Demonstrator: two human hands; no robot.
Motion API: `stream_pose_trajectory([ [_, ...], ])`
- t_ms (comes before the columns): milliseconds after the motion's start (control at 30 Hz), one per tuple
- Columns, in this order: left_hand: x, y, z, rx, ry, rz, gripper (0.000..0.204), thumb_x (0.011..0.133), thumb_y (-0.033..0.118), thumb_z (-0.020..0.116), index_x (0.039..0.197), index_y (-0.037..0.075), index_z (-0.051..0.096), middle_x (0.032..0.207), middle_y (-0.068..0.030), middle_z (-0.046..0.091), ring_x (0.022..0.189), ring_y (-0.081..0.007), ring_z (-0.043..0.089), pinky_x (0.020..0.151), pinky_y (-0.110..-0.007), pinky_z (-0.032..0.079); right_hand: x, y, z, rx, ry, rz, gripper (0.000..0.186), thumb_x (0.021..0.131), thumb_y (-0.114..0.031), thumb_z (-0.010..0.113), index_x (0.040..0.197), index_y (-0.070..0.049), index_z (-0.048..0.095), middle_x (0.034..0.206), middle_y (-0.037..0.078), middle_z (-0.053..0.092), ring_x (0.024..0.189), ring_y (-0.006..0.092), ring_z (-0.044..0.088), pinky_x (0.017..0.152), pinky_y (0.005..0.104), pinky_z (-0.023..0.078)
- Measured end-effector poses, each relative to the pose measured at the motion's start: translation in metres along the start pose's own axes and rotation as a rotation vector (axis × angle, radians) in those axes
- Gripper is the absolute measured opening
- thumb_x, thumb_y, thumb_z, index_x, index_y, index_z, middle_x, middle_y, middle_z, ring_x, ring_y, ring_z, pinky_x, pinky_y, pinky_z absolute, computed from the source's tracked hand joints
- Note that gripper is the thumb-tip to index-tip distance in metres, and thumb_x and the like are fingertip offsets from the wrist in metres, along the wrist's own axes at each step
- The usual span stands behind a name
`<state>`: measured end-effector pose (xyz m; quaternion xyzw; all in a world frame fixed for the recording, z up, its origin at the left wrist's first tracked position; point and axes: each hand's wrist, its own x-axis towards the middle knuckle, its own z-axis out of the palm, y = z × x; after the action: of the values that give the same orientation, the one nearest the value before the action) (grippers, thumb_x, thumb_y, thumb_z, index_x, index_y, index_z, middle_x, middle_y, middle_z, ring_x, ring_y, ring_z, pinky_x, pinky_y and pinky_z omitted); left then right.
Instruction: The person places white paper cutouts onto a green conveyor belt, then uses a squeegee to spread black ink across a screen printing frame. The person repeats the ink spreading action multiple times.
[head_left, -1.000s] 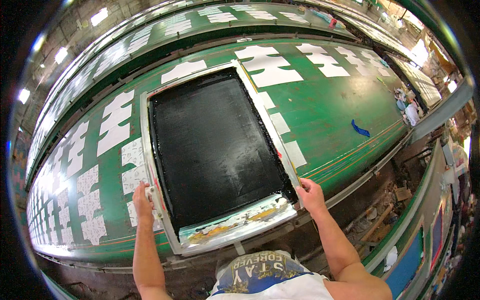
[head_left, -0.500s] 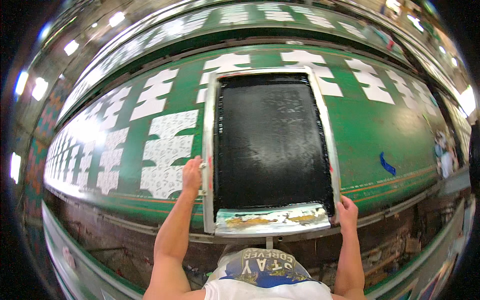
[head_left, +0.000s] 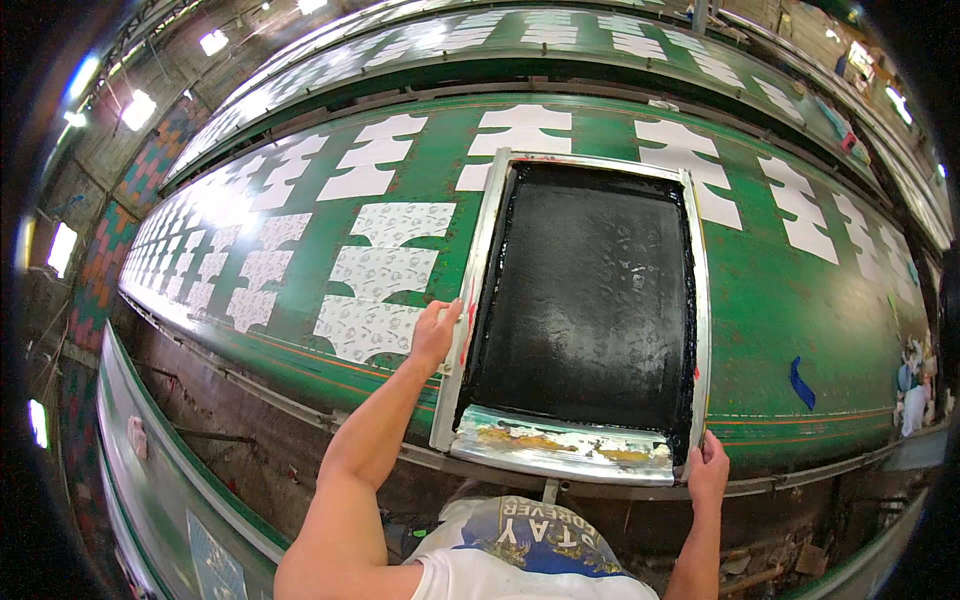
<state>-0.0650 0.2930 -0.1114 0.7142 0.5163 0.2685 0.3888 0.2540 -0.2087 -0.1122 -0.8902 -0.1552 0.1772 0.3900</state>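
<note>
A silkscreen printing frame (head_left: 700,330) with silver metal sides lies on the long green table (head_left: 752,330) in front of me. Wet-looking black ink (head_left: 590,310) coats the mesh inside it. Across its near end runs a silver strip (head_left: 565,448) stained white and ochre. My left hand (head_left: 433,332) is closed on the frame's left side, the fingers at its outer edge. At the near right corner, my right hand (head_left: 708,468) grips the frame with its fingers bent around the edge. White fabric pieces (head_left: 380,280) with a small grey print lie just left of the frame.
Plain white cut pieces (head_left: 690,165) lie in rows along the table's far side. A blue strip (head_left: 802,385) rests to the right of the frame. Another green table (head_left: 190,480) stands at the lower left, and more tables (head_left: 440,50) run behind.
The view has turned, so the table, frame and hands all appear farther right and slightly tilted. Both hands keep their hold, and the frame's place among the pieces looks about the same.
</note>
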Motion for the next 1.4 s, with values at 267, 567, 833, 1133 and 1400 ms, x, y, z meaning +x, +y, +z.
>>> stream_pose_trajectory([
  [267, 0.004, -0.008, 0.006, 0.048, -0.044, -0.088, 0.062, 0.101, 0.063, 0.073, 0.116, 0.003, 0.075, 0.111, -0.0254, 0.079, 0.109, -0.0386, 0.076, 0.094, -0.048, 0.057, -0.080, -0.091, 0.045, -0.378, -0.331, -0.872, 0.057, 0.085, -0.016, 0.087, 0.141, -0.013, 0.072, 0.150, 0.017, 0.065, 0.135, 0.0419, 0.063, 0.116, 0.0560, 0.047],
  [567, -0.005, 0.008, -0.002, 0.197, -0.095, -0.098, 0.065, 0.101, 0.064, 0.070, 0.128, 0.004, 0.065, 0.105, -0.0251, 0.080, 0.106, -0.0450, 0.077, 0.092, -0.056, 0.059, -0.087, -0.118, 0.074, -0.523, -0.184, -1.138, 0.047, 0.088, -0.003, 0.077, 0.134, -0.011, 0.073, 0.128, 0.012, 0.073, 0.121, 0.0378, 0.070, 0.104, 0.0536, 0.054],
  [833, 0.000, 0.002, 0.001, 0.178, -0.081, -0.121, 0.062, 0.104, 0.060, 0.069, 0.131, 0.005, 0.065, 0.114, -0.0283, 0.079, 0.110, -0.0486, 0.076, 0.096, -0.057, 0.059, -0.083, -0.173, 0.109, -0.639, -0.351, -1.057, 0.053, 0.077, 0.002, 0.073, 0.129, -0.009, 0.073, 0.125, 0.012, 0.076, 0.112, 0.0357, 0.073, 0.099, 0.0481, 0.056],
  [1133, 0.003, 0.000, 0.003, 0.144, -0.078, -0.120, 0.056, 0.107, 0.059, 0.064, 0.123, 0.006, 0.070, 0.112, -0.0297, 0.079, 0.110, -0.0501, 0.076, 0.096, -0.057, 0.058, -0.041, -0.200, 0.099, -0.736, -0.740, -0.740, 0.049, 0.081, -0.004, 0.080, 0.128, -0.018, 0.077, 0.119, 0.011, 0.077, 0.109, 0.0388, 0.073, 0.094, 0.0507, 0.059],
  [1400, 0.003, 0.004, 0.006, 0.176, -0.035, -0.106, 0.049, 0.109, 0.055, 0.063, 0.116, 0.007, 0.071, 0.104, -0.0314, 0.078, 0.104, -0.0521, 0.075, 0.091, -0.059, 0.056, 0.099, -0.258, 0.121, -0.856, -0.934, -0.651, 0.030, 0.084, -0.019, 0.086, 0.110, -0.012, 0.073, 0.101, 0.018, 0.077, 0.105, 0.0462, 0.074, 0.088, 0.0566, 0.058],
])
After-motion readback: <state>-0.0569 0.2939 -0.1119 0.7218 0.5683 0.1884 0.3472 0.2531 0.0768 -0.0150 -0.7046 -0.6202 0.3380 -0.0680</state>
